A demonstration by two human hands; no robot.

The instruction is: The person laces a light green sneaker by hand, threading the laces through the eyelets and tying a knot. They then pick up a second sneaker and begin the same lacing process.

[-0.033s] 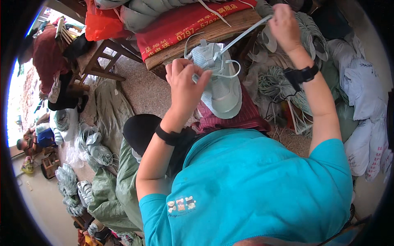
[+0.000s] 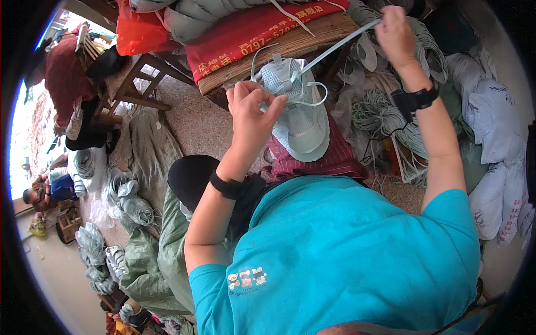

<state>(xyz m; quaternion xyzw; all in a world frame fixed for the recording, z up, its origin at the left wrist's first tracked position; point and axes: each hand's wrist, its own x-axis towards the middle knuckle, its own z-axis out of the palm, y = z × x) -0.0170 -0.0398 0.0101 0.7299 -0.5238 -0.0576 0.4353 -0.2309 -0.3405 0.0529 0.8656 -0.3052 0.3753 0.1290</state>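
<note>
Lace (image 2: pixel 339 44) extended from shoe (image 2: pixel 303 117) toward two o'clock

It is gripped by the right hand (image 2: pixel 397 38); at nine o'clock, the left hand (image 2: pixel 250 110) is curled, its grip indeterminable.

Shoe (image 2: pixel 304 139) before the bench (image 2: pixel 329 29), lace bundle (image 2: pixel 373 113) right of it, sacks (image 2: pixel 177 245) left.
</note>
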